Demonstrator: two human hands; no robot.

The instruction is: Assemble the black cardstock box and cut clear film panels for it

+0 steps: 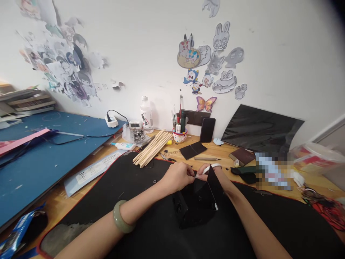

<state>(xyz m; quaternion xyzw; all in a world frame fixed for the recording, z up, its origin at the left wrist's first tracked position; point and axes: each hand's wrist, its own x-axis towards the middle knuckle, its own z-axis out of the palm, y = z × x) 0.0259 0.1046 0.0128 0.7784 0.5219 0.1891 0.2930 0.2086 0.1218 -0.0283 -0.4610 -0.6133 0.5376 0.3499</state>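
Observation:
A black box (192, 208), apparently of card, stands on the black mat with a pointed flap (215, 183) raised on its right side. Just behind and above it, my left hand (181, 175) is closed in a pinch on a small pale strip of tape (197, 176). Close against those fingertips, my right hand (206, 172) is closed too, with a narrow roll of white tape (217, 165) in it. The raised flap hides part of my right hand. A small white patch shows at the flap's lower corner.
Behind my hands lie wooden sticks (153, 147), scissors (167, 157), a black card piece (193, 150) and a craft knife (207, 158). Farther back stand a water bottle (146, 115), a pen cup (179, 135) and a phone (207, 130). A black sheet (261, 129) leans on the wall.

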